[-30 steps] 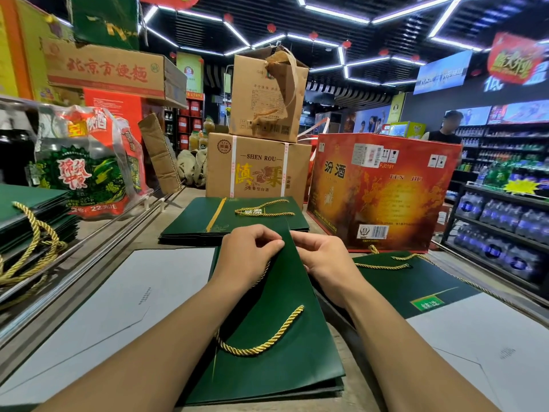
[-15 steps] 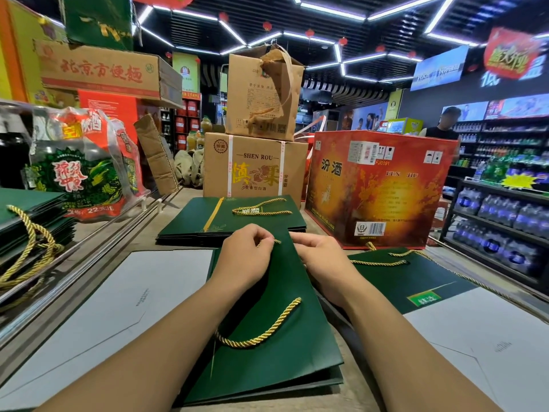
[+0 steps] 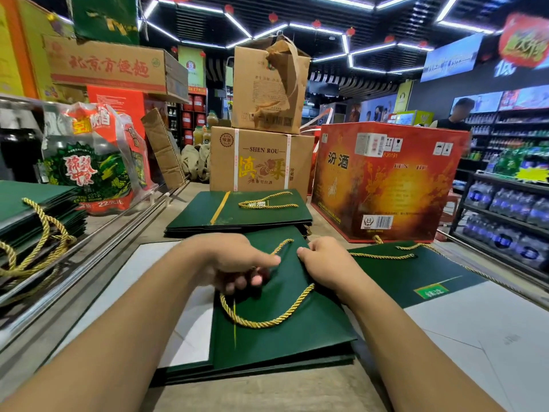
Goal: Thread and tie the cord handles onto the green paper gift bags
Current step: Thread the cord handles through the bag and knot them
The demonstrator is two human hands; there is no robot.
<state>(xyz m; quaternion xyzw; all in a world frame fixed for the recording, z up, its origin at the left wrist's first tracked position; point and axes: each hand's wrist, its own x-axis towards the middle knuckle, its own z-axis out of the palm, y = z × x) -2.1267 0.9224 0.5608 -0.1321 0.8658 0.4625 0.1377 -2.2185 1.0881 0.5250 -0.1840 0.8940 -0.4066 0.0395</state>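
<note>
Far on the left sits a pile of green bags (image 3: 44, 191), flat and smooth, with thick gold ropes looped over the side. Next comes the left hand (image 3: 234, 263). Its pointer finger sticks straight out to the right. The other fingers are curled under it, down against the paper. I cannot tell if they pinch anything.

Under both hands lies the green bag (image 3: 282, 337), flat on top of a few more like it. Its long side runs away from the person, and its top is the far end, right where the hands are. The paper looks stiff and a bit shiny. A gold cord (image 3: 261, 323) — twisted like rope, soft and bendy — lies in a big loop on the front, from under the left fingers across to beside the right hand. So one handle looks done.

A short cord end (image 3: 282, 244) pokes up in a small arch at the top edge, between the two hands and just past the left pointer tip. That is likely the bit to pull and knot next — both hands are very near it.

The right hand (image 3: 326, 263) is curled up, thumb on top, pinching the bag's top edge. Further right lies another green bag (image 3: 416, 278) with its own cord, and behind it stands a big red box (image 3: 386, 179).
</note>
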